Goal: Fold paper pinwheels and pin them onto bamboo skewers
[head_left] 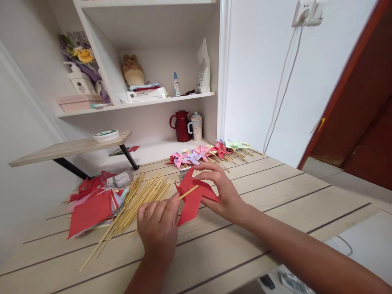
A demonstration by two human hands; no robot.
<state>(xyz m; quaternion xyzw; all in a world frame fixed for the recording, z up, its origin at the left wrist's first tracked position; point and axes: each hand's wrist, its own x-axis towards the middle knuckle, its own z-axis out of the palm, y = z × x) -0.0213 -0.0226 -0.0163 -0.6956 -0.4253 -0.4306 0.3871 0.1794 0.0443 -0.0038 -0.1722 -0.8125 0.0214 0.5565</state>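
Note:
My left hand (157, 226) pinches a thin bamboo stick (188, 192) whose tip lies against a folded red paper pinwheel (192, 198). My right hand (220, 190) holds that red pinwheel from the right, fingers spread over its top edge, just above the wooden table (275, 192). A loose pile of bamboo sticks (134, 206) lies left of my left hand. Beside it sits a stack of coloured paper squares, red on top (92, 208).
A row of finished pinwheels in pink, purple, red and green (211, 153) lies along the table's far edge. Behind stand a dark red jug (181, 125) and a white mug (196, 126). A small raised shelf (70, 147) carries a tape roll. White shelves above hold boxes, a bottle and a plush toy.

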